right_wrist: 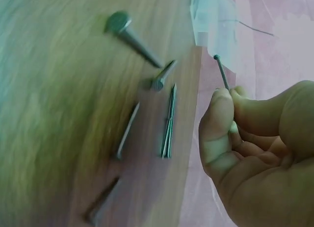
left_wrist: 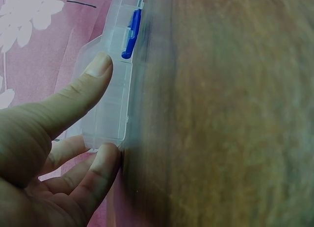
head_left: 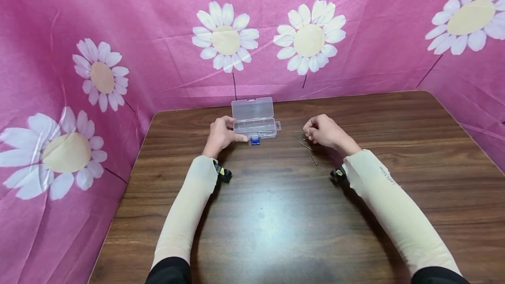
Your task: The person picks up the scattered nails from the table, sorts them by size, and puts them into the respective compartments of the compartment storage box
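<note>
Presently: Both Grips Engaged, Detail Partly Obscured

The wood-grain table (head_left: 260,249), cut off at the lower frame edge, supports the clear box (head_left: 252,109) near its far side. The lid is raised; thin contents are hard to identify. The left hand (head_left: 222,135) grips the box's left end, partly covering it. The right hand (head_left: 325,131), right of the box, pinches one nail (right_wrist: 222,72), whose lower end is concealed by fingertips. Loose nails (right_wrist: 170,116) lie nearby, some blurred.
</note>
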The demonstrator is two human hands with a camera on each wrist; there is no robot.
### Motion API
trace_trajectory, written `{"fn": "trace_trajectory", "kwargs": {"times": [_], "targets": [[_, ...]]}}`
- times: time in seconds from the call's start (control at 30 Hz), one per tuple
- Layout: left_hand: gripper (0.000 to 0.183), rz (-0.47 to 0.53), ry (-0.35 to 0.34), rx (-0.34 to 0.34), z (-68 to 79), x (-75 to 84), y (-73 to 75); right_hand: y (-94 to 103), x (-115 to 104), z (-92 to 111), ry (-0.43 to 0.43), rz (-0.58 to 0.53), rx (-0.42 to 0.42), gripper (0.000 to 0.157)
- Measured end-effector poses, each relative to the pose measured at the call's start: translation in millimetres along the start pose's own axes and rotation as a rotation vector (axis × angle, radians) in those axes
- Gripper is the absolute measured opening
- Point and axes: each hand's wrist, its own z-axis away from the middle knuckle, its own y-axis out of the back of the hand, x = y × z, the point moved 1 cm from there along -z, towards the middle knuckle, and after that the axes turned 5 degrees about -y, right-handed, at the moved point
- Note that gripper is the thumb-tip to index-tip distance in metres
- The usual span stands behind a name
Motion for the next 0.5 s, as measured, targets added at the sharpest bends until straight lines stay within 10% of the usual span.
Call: {"fn": "trace_trajectory", "kwargs": {"times": [0.23, 0.5], "targets": [[0.078, -0.001, -0.007, -0.007, 0.0, 0.5, -0.1, -3.0, -2.2, -8.4, -0.071, -0.334, -0.091, 0.020], [0.077, -0.020, -0.006, -0.003, 0.2, 0.6, 1.2, -8.8, -17.6, -14.1, -0.095, -0.400, -0.118, 0.023]]}}
